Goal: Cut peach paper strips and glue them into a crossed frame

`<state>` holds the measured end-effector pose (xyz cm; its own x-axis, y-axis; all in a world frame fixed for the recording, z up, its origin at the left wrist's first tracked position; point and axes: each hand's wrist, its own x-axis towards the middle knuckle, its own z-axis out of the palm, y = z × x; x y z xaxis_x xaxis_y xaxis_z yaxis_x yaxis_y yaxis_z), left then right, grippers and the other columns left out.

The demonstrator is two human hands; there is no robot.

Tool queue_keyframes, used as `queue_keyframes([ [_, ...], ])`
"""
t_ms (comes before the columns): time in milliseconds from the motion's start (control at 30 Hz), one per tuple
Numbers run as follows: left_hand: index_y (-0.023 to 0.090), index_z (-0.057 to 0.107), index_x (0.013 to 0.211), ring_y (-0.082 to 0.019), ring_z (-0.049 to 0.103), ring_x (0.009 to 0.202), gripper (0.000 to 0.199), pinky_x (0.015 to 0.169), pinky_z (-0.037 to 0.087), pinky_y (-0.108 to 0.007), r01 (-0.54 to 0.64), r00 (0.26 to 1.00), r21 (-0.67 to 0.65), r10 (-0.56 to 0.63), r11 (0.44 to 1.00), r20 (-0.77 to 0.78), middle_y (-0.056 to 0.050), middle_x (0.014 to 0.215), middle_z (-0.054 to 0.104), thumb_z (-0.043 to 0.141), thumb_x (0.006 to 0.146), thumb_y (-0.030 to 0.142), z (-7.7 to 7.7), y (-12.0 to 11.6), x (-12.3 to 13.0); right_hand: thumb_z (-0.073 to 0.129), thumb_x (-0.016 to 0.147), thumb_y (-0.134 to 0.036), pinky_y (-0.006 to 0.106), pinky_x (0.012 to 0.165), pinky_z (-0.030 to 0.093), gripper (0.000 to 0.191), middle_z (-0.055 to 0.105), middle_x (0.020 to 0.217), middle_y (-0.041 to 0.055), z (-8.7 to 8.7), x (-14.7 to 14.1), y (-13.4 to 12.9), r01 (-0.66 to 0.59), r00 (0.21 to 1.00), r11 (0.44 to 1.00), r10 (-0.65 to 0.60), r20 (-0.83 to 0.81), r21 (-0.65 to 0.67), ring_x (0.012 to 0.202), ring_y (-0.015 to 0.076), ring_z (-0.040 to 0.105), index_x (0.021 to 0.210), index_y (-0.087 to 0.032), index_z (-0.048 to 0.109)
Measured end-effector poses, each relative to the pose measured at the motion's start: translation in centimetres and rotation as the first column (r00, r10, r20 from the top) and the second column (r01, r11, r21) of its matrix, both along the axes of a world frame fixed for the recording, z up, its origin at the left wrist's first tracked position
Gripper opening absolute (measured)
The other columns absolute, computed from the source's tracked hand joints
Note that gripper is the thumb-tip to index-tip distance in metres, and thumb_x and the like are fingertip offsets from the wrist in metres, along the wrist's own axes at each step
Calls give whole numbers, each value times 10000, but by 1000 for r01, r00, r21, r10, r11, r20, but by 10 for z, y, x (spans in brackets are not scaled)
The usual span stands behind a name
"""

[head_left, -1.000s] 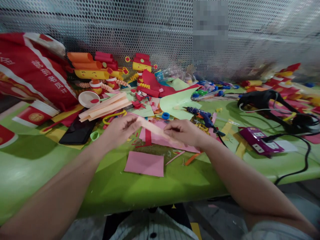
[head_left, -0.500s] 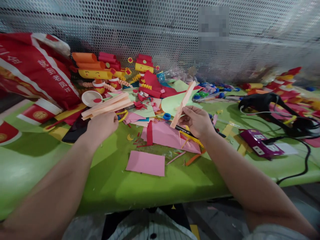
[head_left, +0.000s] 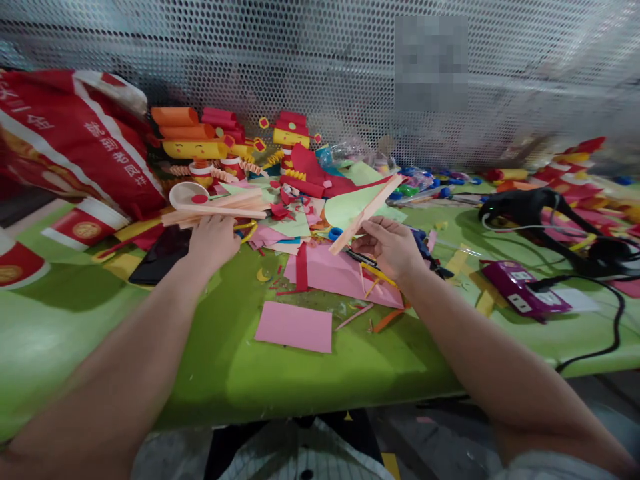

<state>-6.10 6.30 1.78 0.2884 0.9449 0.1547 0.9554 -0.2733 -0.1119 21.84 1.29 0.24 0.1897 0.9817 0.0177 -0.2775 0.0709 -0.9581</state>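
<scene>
My left hand (head_left: 214,241) lies over the near edge of a bunch of peach paper strips (head_left: 240,200), its fingers curled at them and partly hidden. The strips lie nearly level beside a white paper cup (head_left: 183,196) and above a dark phone (head_left: 159,259). Between thumb and fingers, my right hand (head_left: 393,245) pinches one folded peach paper strip (head_left: 367,212), tilted with its far end up to the right. Beneath that hand are a pink paper sheet (head_left: 330,273) and dark-handled scissors (head_left: 425,250), partly covered. A smaller pink paper piece (head_left: 294,327) lies nearer me.
Paper figures (head_left: 193,143) with rolled hats stand at the back left by a red bag (head_left: 85,140). Red paper cups (head_left: 83,223) lie at left. A purple power strip (head_left: 523,290) with a black cord is at right. Coloured scraps litter the green table (head_left: 300,383).
The peach bunch has come down to a flatter position, with my left hand shifting slightly right. The strip in my right hand has lowered and leans further to the right.
</scene>
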Motion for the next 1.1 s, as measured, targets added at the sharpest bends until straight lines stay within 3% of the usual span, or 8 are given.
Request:
queue_keyframes([
  [367,26,521,1115,-334,552,1048,359,829,435,-428,-103,994,-38,102,994,-26,-235,1099,595,364,794,62,-2,8,13,776,487,-361,201,423,479,314,627,531,-40,-4,-2,1,-7,1000,1000,7,29,4,414,81,569,628,-166,574],
  [533,14,456,1163,-329,600,953,355,765,464,-421,-145,989,-32,145,989,20,-234,1018,622,408,839,149,13,-3,16,770,497,-342,198,423,481,284,628,532,-43,-4,-1,0,-13,1000,1000,13,19,15,413,79,567,625,-168,586],
  [667,90,549,1019,-292,608,911,260,774,462,-409,-114,957,-53,124,992,261,-161,941,645,487,825,251,22,-4,13,766,510,-324,198,425,490,264,632,534,-40,-4,-1,1,-13,1000,1000,13,8,5,412,81,573,625,-165,590],
  [733,118,567,893,-206,621,744,130,689,480,-333,-81,830,-175,163,981,534,-81,764,640,526,785,176,23,-3,11,764,523,-308,199,431,499,251,632,528,-36,-4,-1,2,-14,1000,1000,14,-3,-12,416,87,582,625,-162,587],
  [800,128,539,852,-122,557,514,78,527,452,-244,-10,567,-339,285,941,773,4,566,559,521,779,107,24,-4,10,759,541,-284,198,434,505,231,636,525,-30,-4,-1,1,-17,1000,999,16,-20,-29,423,95,595,623,-160,582],
  [900,122,519,816,-78,483,381,74,415,391,-184,133,173,-423,399,896,900,57,458,480,544,771,68,26,-8,13,742,578,-238,194,433,512,186,645,530,-24,-2,-2,0,-13,998,999,10,-55,-47,431,105,611,623,-156,581],
  [1033,117,523,743,-97,570,476,107,485,476,-216,323,-128,-338,394,884,910,20,534,558,552,702,22,30,-15,19,695,655,-171,204,469,537,134,658,543,-14,2,-3,-2,10,995,996,-18,-96,-83,453,115,634,626,-154,566],
  [1100,125,531,746,-117,598,524,122,497,494,-237,432,-201,-263,377,863,904,-2,609,605,563,664,41,30,-19,21,666,691,-143,210,488,546,125,663,546,-9,3,-3,-2,24,992,995,-36,-118,-101,463,118,642,630,-155,558],
])
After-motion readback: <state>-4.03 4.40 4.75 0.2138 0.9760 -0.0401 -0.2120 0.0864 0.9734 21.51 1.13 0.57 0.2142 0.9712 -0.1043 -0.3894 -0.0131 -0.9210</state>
